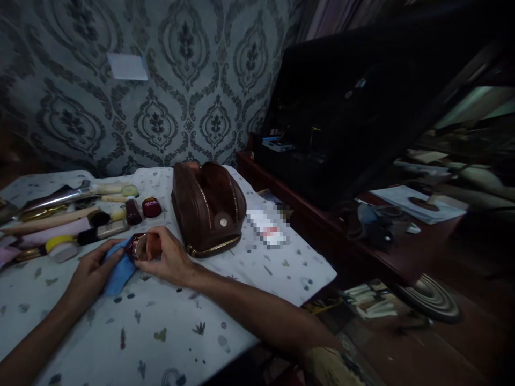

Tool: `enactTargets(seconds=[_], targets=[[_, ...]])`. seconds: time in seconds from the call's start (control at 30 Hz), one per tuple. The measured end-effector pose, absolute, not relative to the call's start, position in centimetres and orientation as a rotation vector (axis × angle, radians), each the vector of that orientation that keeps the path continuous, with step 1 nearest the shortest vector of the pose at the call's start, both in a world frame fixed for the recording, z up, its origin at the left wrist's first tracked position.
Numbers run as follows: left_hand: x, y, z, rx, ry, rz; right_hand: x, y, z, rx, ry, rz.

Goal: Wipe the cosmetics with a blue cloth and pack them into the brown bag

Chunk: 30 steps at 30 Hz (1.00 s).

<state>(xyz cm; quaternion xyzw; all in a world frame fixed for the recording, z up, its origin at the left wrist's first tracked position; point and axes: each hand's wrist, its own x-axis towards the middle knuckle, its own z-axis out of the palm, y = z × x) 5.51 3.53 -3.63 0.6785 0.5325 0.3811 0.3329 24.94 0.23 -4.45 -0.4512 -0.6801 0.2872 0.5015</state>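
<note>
My left hand (89, 269) is closed on a blue cloth (119, 276), with the thumb lying along it. The cloth rests against a small shiny dark-red item (139, 244) with a metallic rim; its exact kind I cannot make out. From the other side my right hand (174, 260) grips this item between thumb and curled fingers. Just beyond the right hand stands a brown cosmetic bag (185, 206), unzipped at the top, its inside in shadow. A dark-red round jar (152, 207) sits left of the bag.
Makeup brushes (52, 220), a yellow-banded jar (62, 247) and tubes crowd the table's left side. A blurred-out white packet (265, 228) lies right of the bag. The patterned tablecloth (169, 343) ends at a right edge, beside a dark-red cabinet (406, 249) and a large black screen (341, 112).
</note>
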Motion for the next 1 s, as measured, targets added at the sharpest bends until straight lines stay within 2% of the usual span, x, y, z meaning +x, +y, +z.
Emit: enactTargets(seconds=[0.23, 0.57, 0.8, 1.0], targets=[[5.8, 3.7, -3.7, 1.786, 1.362, 1.078, 24.9, 0.5, -4.5, -1.047, -1.711, 0.504], [6.0, 2.6, -2.8, 2.210, 1.222, 1.282, 24.7, 0.9, -5.1, -1.203, -1.762, 0.483], [6.5, 1.3, -2.9, 2.728, 1.133, 1.265, 24.6, 0.7, -4.8, -1.214, -1.811, 0.436], [7.2, 0.4, -2.3, 2.947, 0.995, 1.242, 24.4, 0.6, -5.0, -1.227, -1.850, 0.379]])
